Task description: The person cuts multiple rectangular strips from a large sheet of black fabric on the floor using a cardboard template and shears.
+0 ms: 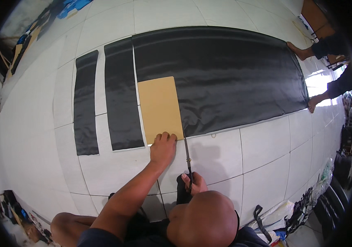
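Observation:
A tan cardboard rectangle [160, 109] lies on the lower left corner of a large sheet of shiny black fabric [229, 74]. My left hand [163, 147] presses the cardboard's near edge, its fingers bent over the top. In my right hand [197, 184] is a pair of scissors [188, 159] with dark handles, its blades pointing away from me. The blade tips meet the fabric's near edge, right beside the cardboard's lower right corner. How far the blades are apart is hard to make out. Two separate black fabric strips, one outer [86, 103] and one inner [122, 94], lie to the left.
White floor tiles [266, 152] spread around the fabric. Another person's bare feet [313, 102] stand against the fabric's right end. Bags and wrapped bundles [281, 216] crowd the lower right. Blue cloth [73, 8] and other clutter sit at the upper left.

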A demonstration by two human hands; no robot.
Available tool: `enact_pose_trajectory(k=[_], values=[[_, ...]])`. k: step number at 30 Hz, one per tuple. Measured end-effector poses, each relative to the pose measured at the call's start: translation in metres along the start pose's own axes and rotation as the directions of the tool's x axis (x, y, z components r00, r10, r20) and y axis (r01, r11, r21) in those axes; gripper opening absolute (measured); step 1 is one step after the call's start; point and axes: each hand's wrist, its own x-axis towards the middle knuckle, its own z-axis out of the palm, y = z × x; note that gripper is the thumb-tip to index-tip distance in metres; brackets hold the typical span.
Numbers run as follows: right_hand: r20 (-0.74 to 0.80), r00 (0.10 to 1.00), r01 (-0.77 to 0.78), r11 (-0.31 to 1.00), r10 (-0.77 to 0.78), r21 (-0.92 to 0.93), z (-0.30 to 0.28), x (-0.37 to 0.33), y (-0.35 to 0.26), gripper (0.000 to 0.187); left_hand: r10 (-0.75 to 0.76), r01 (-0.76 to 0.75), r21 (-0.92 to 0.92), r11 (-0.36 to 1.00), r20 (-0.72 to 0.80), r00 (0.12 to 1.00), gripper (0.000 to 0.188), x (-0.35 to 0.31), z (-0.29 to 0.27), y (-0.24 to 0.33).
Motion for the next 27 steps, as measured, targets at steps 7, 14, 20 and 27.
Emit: enact_pose_trajectory(k=[7, 14, 20, 27], values=[[-0.003, 1.0, 0.006, 1.0, -0.006, 0.012, 0.0, 0.002, 0.01, 0.053, 0.004, -0.003, -0.018, 1.0, 0.032, 0.999, 0.017, -0.001, -0.001, 0.004], [0.032, 0.997, -0.075, 0.997, 0.076, -0.031, 0.002, 0.0, -0.004, 0.052, -0.013, 0.013, -0.007, 1.0, 0.033, 0.999, 0.018, -0.002, -0.002, 0.001], [-0.035, 0.998, -0.054, 0.997, 0.052, -0.063, 0.004, 0.008, 0.008, 0.052, -0.003, 0.004, -0.038, 0.999, 0.027, 1.0, 0.018, 0.0, -0.003, 0.003], [-0.027, 0.997, -0.069, 0.997, 0.068, -0.028, 0.007, 0.003, -0.008, 0.052, -0.042, 0.045, -0.045, 0.998, 0.078, 0.996, 0.02, -0.001, -0.004, 0.002]])
